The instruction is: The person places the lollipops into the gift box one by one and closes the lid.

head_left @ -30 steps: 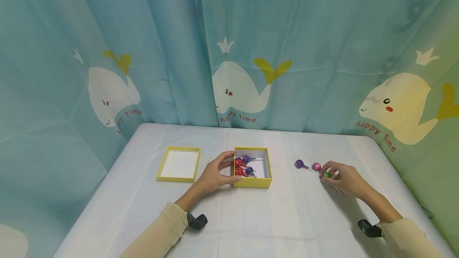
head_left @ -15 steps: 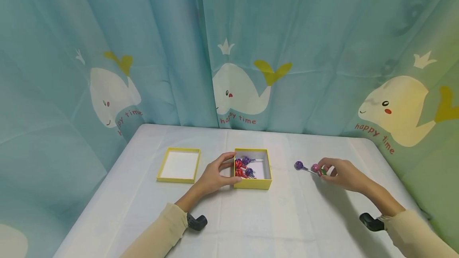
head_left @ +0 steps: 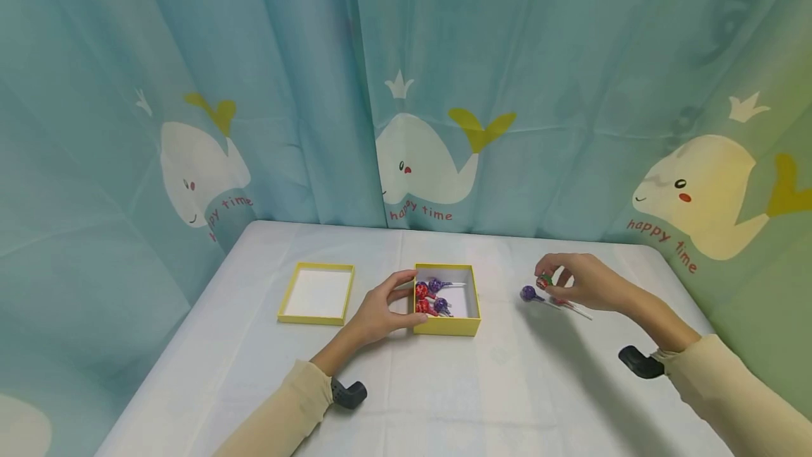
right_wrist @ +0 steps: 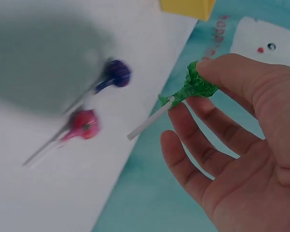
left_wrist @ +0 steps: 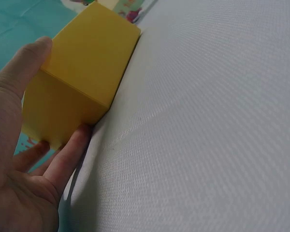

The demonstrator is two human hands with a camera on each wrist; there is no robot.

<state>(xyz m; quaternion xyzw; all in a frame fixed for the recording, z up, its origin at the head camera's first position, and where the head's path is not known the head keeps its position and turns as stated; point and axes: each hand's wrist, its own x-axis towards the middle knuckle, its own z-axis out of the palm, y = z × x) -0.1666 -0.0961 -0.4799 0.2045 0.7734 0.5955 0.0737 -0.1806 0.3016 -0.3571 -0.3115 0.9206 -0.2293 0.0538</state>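
A green-wrapped lollipop [right_wrist: 195, 84] with a white stick is pinched by the thumb and fingers of my right hand [head_left: 590, 283], up above the white table. Beneath that hand, a purple lollipop [right_wrist: 118, 72] and a pink one [right_wrist: 86, 124] lie on the cloth, the pink one partly hidden by the hand in the head view. My left hand [head_left: 374, 310] holds the left side of an open yellow box [head_left: 447, 327], thumb at the front corner and fingers toward the back. Inside the box, red lollipops [head_left: 422, 290] and purple lollipops [head_left: 442, 305] are bunched mostly at the left.
A shallow yellow-rimmed lid [head_left: 311, 319] lies left of the box, white inside facing up. White cloth covers the table [head_left: 482, 400]. Behind and beside it hangs a teal curtain [head_left: 304, 90] printed with whales.
My right hand has picked up the green lollipop, lifting it up and to the left, away from the pink and purple ones. My left hand and the box have stayed in place.
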